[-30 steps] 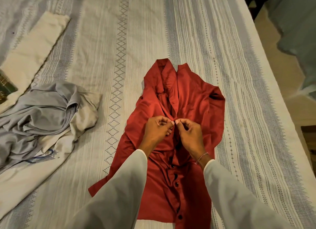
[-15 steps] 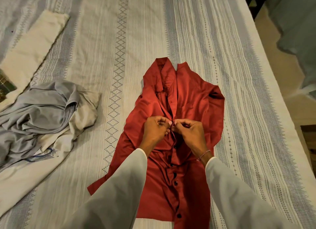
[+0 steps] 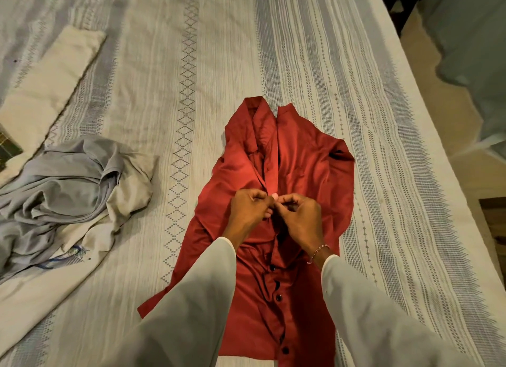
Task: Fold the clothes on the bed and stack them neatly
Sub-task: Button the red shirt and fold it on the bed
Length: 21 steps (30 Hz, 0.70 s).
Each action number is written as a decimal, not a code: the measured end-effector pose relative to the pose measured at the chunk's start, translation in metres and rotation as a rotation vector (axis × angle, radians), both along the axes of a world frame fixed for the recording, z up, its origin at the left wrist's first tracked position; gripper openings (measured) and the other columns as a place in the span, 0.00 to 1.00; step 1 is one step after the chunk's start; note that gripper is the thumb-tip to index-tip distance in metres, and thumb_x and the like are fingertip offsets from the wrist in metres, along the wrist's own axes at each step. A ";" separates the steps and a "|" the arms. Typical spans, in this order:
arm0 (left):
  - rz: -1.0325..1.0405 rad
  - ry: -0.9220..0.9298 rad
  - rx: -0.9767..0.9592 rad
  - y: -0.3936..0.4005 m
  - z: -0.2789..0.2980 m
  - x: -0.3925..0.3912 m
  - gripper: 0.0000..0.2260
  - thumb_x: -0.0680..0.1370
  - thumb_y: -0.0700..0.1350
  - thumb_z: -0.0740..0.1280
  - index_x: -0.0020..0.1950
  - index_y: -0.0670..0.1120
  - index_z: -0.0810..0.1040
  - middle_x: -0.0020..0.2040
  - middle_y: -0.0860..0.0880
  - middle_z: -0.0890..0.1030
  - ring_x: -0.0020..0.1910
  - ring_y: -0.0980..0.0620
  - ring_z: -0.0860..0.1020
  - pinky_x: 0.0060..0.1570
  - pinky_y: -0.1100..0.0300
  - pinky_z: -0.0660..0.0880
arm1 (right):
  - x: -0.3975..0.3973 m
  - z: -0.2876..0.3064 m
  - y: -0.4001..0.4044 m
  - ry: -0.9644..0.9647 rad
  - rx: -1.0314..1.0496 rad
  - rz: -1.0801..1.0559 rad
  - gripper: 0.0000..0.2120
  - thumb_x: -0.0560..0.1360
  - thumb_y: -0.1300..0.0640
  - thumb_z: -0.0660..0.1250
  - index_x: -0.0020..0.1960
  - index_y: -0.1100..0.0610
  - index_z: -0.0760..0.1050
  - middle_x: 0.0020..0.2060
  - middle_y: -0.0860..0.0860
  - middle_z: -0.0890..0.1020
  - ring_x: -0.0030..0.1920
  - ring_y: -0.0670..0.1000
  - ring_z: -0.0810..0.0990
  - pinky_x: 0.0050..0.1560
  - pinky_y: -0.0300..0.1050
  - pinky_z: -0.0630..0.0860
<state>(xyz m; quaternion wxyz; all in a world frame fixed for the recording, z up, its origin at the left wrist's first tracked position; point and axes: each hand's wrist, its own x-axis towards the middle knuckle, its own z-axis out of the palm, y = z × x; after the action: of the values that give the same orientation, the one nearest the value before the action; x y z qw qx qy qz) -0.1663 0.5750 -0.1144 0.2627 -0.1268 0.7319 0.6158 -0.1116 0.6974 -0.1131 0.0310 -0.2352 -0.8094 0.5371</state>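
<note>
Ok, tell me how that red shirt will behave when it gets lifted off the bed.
The red shirt will probably go limp and drape: it already lies in soft folds and creases. Its sheen suggests a smooth fabric, so it may slide on the bedspread. With both hands, left hand and right hand, pinching the placket and the lower buttons done, the front should likely hold together.

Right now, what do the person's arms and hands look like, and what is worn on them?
Both arms are covered by long, loose sleeves of pale, off-white cloth, the left sleeve and the right sleeve, each ending at the wrist. The left hand is bare, with no jewellery visible. The right hand is also bare, but its wrist carries a thin beaded bracelet that looks pinkish and silver.
</note>
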 end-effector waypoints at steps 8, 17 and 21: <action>0.046 -0.094 0.070 -0.001 0.000 0.002 0.13 0.80 0.42 0.70 0.36 0.41 0.79 0.26 0.50 0.78 0.23 0.58 0.74 0.26 0.67 0.72 | 0.006 0.003 -0.001 -0.037 -0.523 -0.076 0.03 0.77 0.66 0.70 0.49 0.66 0.82 0.41 0.58 0.86 0.40 0.52 0.86 0.44 0.42 0.83; -0.046 -0.089 0.159 -0.012 -0.008 0.018 0.08 0.82 0.39 0.67 0.42 0.43 0.80 0.32 0.48 0.79 0.31 0.55 0.77 0.34 0.63 0.77 | -0.002 0.011 0.010 -0.302 -0.712 -0.007 0.08 0.81 0.66 0.64 0.45 0.64 0.79 0.34 0.55 0.81 0.33 0.47 0.81 0.35 0.37 0.79; -0.069 -0.030 0.026 -0.016 -0.014 0.033 0.07 0.79 0.35 0.69 0.42 0.42 0.77 0.34 0.47 0.80 0.31 0.56 0.79 0.37 0.56 0.80 | 0.007 0.010 0.006 -0.405 -0.612 0.080 0.11 0.81 0.70 0.61 0.42 0.63 0.76 0.32 0.57 0.78 0.28 0.48 0.79 0.30 0.39 0.78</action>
<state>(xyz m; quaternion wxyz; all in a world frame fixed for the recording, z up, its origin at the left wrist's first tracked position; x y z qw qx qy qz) -0.1334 0.5587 -0.1286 0.2965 -0.1075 0.7235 0.6140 -0.1044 0.7031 -0.1028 -0.2227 -0.3036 -0.6096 0.6976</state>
